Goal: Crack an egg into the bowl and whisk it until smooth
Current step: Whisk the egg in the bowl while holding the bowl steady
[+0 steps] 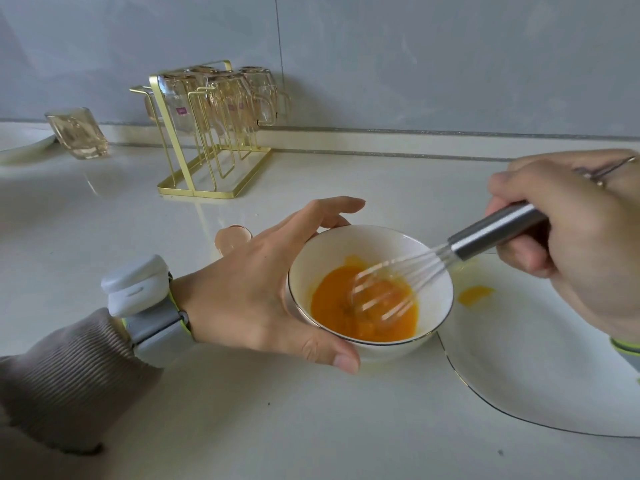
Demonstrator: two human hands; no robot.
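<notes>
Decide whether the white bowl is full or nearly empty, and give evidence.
Nearly empty. The bowl holds only a shallow pool of beaten egg; bare white wall shows above it.

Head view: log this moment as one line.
left hand holds white gold-rimmed bowl | right hand grips steel whisk in orange beaten egg

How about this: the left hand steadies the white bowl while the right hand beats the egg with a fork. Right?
Not a fork: the head view shows the right hand gripping a metal whisk in the egg. The left hand does steady the white bowl.
</notes>
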